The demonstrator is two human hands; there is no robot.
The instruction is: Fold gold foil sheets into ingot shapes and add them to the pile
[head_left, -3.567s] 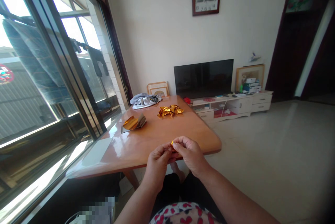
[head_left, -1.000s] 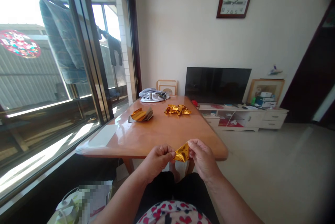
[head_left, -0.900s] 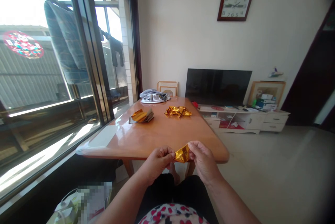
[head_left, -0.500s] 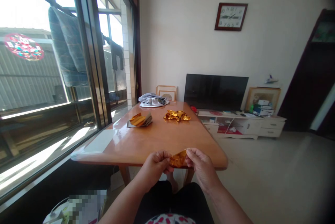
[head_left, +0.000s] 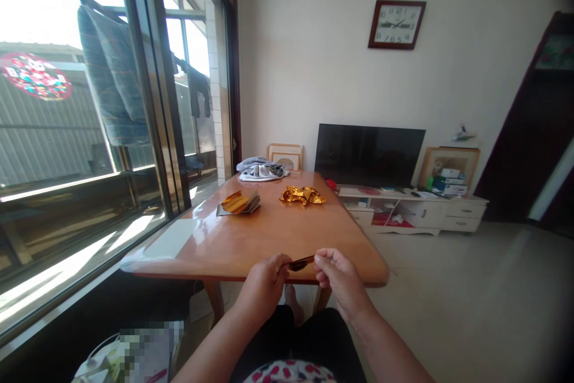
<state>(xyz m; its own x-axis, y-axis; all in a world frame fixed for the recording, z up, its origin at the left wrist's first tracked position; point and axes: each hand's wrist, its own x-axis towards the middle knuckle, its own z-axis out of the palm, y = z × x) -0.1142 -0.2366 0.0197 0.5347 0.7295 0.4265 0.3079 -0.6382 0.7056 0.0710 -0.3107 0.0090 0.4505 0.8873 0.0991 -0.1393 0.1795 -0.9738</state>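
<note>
While between fingers [head_left: 320, 259], foil [head_left: 301, 263] apart from papers [head_left: 237, 204] and cloth [head_left: 260, 170]

A small piece of gold foil [head_left: 301, 263] sits just below the centre of the frame, a little right of the middle. It is seen almost edge-on, a thin, narrow strip, dark brown to black along much of its length with glints of gold. Its left end is pinched in the fingers of the left hand [head_left: 269, 280], its right end in those of the right hand [head_left: 339, 278]. It spans the gap between them, tilted slightly, right end higher, and overlaps the worktop's [head_left: 251, 245] near edge in view. Its folds are too small to tell.
</note>
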